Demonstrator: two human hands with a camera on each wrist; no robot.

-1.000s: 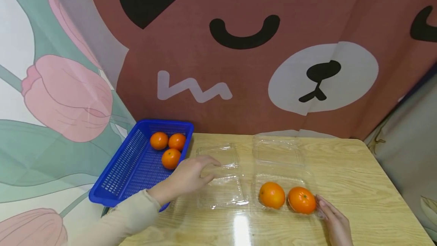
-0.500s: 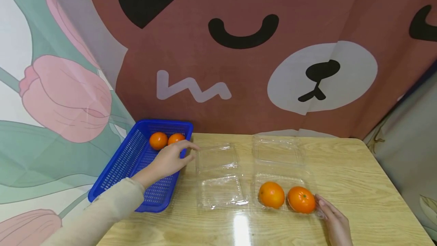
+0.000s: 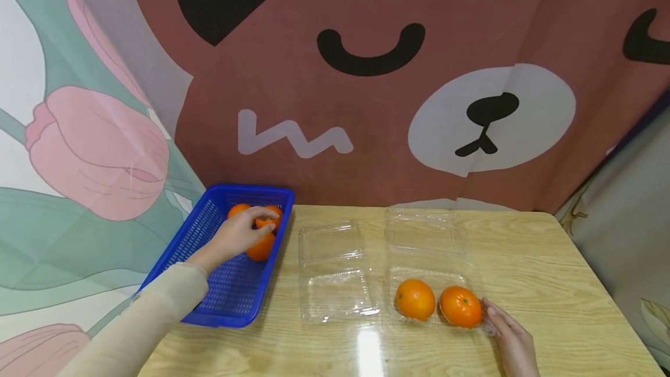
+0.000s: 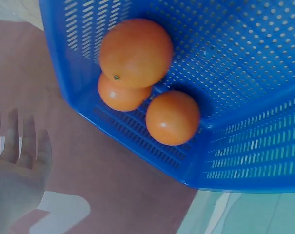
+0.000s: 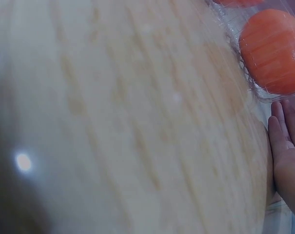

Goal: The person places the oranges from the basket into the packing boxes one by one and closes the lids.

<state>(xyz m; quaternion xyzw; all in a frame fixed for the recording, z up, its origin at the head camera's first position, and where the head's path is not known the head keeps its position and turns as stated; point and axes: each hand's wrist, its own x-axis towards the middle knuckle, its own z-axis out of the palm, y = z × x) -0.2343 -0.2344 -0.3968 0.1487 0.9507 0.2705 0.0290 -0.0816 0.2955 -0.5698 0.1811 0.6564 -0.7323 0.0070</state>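
Observation:
My left hand [image 3: 235,237] reaches over the blue plastic basket [image 3: 225,301], its thumb and fingers spread above the oranges. Three oranges lie at the basket's far end; the nearest orange [image 3: 260,247] sits below my thumb. In the left wrist view the left hand [image 4: 20,163] has straight fingers and is apart from the fruit. My right hand [image 3: 513,339] rests its fingers against the right side of a clear clamshell box [image 3: 426,233]. That box lies unfolded, with a left orange [image 3: 415,299] and a right orange [image 3: 460,306] in its near half.
Between the basket and the filled box, a second clear clamshell box [image 3: 335,292] lies unfolded on the wooden table [image 3: 293,342]. A curtain with a bear print [image 3: 366,103] hangs directly behind the table. Another floral curtain [image 3: 99,156] borders the basket's left.
My left hand has moved left from above the second clamshell box to over the oranges in the basket. The right hand stays at the filled box.

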